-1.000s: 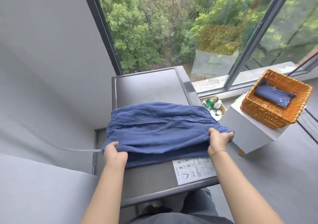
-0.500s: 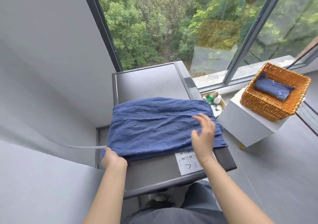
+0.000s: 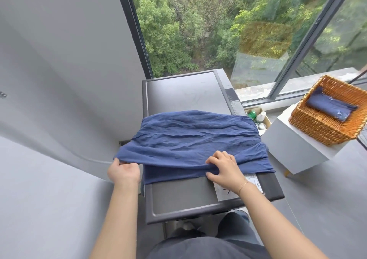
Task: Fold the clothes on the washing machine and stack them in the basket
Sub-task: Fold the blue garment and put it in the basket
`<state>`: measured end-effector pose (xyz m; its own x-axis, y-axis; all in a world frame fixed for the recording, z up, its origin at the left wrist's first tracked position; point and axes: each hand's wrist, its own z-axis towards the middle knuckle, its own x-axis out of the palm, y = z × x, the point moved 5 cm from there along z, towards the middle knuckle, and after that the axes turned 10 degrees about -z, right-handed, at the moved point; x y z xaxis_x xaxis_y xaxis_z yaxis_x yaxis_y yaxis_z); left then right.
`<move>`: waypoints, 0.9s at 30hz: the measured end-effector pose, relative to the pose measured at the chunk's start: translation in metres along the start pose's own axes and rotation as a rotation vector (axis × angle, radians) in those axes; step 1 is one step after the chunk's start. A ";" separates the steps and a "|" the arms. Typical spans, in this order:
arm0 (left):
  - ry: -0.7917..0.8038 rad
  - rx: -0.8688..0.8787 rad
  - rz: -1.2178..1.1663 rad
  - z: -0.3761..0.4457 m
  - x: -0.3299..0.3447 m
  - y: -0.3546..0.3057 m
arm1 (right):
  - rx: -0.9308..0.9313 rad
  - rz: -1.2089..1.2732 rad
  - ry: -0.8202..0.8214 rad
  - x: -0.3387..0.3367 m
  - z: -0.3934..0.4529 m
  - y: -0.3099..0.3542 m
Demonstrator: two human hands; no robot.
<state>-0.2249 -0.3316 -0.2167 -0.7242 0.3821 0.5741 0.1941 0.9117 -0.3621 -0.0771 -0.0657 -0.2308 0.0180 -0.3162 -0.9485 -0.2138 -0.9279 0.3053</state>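
A blue garment (image 3: 194, 139) lies spread in layers across the grey washing machine top (image 3: 184, 93), its right side hanging over the edge. My left hand (image 3: 124, 170) grips the near left corner of the upper layer, lifted just off the machine's left edge. My right hand (image 3: 223, 168) pinches the near hem of that same layer close to the middle. A wicker basket (image 3: 317, 125) stands on a white cabinet at the right with one folded blue garment (image 3: 330, 107) inside.
A white cabinet (image 3: 297, 149) sits right of the machine. Between them an open box (image 3: 258, 117) holds bottles. A grey wall runs along the left, large windows at the back. A white label (image 3: 232, 189) is stuck on the machine's near right.
My right hand let go of the right corner, swept over the cloth and now pinches the near hem near the middle. My left hand keeps its corner and has pulled it slightly left.
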 end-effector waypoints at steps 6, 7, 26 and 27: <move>-0.246 -0.139 0.269 -0.007 -0.047 0.016 | -0.006 0.140 -0.127 -0.009 0.007 0.002; -0.267 -0.128 0.350 -0.001 -0.050 0.017 | -0.010 0.141 -0.168 -0.011 0.006 0.003; 0.820 0.641 1.530 -0.069 0.042 0.093 | 0.424 -0.020 -0.299 -0.025 -0.030 -0.057; 0.920 0.578 1.586 -0.077 0.046 0.113 | 0.494 -0.001 -0.294 -0.030 -0.034 -0.070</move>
<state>-0.1851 -0.1994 -0.1748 0.4260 0.8147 -0.3934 -0.1246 -0.3779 -0.9174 -0.0294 0.0025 -0.2209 -0.2386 -0.1820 -0.9539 -0.6465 -0.7032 0.2958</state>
